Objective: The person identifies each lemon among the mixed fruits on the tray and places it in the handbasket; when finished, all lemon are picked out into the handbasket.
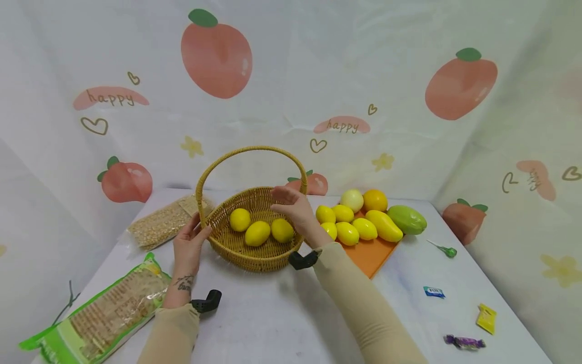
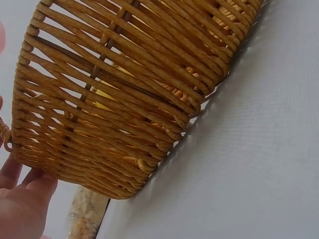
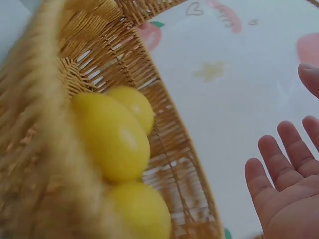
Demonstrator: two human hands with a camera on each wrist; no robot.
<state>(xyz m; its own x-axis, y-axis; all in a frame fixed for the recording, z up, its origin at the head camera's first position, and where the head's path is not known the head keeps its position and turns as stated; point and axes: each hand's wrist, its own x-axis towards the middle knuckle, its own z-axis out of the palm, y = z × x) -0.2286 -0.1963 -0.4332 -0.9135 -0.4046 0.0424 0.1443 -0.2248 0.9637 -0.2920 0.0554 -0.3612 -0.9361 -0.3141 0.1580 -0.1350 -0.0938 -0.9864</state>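
Observation:
A wicker basket [image 1: 254, 260] with a tall arched handle stands on the table, with three lemons [image 1: 257, 233] inside it. At its left end, my left hand [image 1: 187, 247] grips the rim beside the foot of the handle; the left wrist view shows those fingers [image 2: 37, 184] against the woven end. Over the basket's right side is my right hand [image 1: 295, 210], its fingers extended and nothing in it. In the right wrist view, the spread fingers [image 3: 274, 159] are apart from the lemons [image 3: 114, 139].
Several lemons [image 1: 347, 233], a mango [image 1: 384, 226], an orange [image 1: 375, 200], a pale round fruit [image 1: 352, 200] and a green papaya-like fruit [image 1: 406, 220] lie around an orange board [image 1: 370, 255]. Grain packs [image 1: 159, 222] flank the left. Small wrapped candies [image 1: 465, 343] and a lollipop [image 1: 449, 251] lie right.

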